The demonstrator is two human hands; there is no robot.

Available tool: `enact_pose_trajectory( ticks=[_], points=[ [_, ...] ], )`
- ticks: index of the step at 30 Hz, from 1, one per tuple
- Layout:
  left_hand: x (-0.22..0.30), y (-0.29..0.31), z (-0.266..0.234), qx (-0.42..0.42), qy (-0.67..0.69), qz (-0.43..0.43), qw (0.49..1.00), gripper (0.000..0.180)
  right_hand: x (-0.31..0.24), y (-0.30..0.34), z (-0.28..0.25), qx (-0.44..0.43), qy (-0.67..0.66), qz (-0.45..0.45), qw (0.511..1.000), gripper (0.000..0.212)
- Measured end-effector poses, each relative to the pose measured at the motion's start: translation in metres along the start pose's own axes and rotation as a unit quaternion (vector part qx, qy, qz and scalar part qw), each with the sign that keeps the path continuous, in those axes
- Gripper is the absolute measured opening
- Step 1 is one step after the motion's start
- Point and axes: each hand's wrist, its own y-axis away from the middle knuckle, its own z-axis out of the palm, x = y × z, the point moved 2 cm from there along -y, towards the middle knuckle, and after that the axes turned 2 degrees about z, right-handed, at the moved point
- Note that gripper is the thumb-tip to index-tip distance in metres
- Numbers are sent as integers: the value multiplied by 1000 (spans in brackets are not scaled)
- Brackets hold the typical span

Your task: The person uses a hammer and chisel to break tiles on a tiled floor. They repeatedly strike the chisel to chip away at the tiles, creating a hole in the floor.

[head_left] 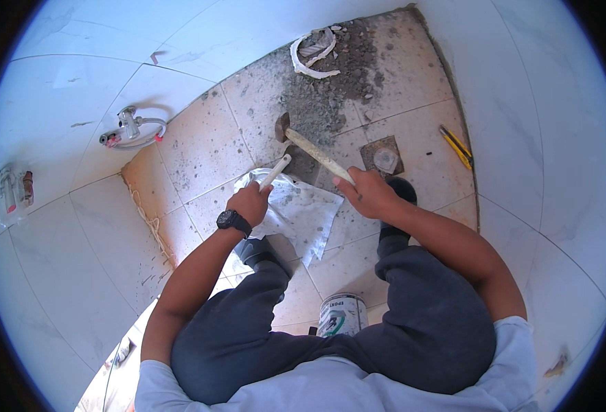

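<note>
My right hand (371,192) is wrapped round the pale wooden handle of a hammer (316,152). The hammer's rusty head (283,128) points away from me, over the grey-stained floor tiles. In my left hand (249,200), which has a black watch on its wrist, is a tool with a whitish handle (276,172). That handle slants up and to the right, its rounded end just below the hammer head. The tool's other end is hidden by the hand, so its kind cannot be told. Under and beside my left hand lies a crumpled white plastic bag (310,209), dusted grey.
Grey rubble (347,82) lies at the far wall, with a broken white ring (313,58). A square floor drain (384,158) sits right of the hammer; a yellow utility knife (458,147) lies beyond. A paint can (342,314) stands between my legs. A tap (130,123) juts from the left wall.
</note>
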Motion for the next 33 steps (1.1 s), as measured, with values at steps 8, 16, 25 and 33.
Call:
enact_pose_trajectory(
  ticks=[8, 16, 25, 33],
  points=[
    [-4, -6, 6, -6, -4, 0, 1000, 59, 6, 2, 9, 5, -31, 1, 999, 47],
    [2, -10, -1, -35, -27, -7, 999, 60, 25, 5, 29, -36, 16, 19, 999, 48],
    [2, -16, -2, -36, -45, 9, 998, 62, 16, 4, 28, -59, 6, 40, 997, 50],
    [-3, -5, -16, -14, -24, 8, 1000, 59, 18, 10, 10, -34, 1, 49, 998, 52]
  ],
)
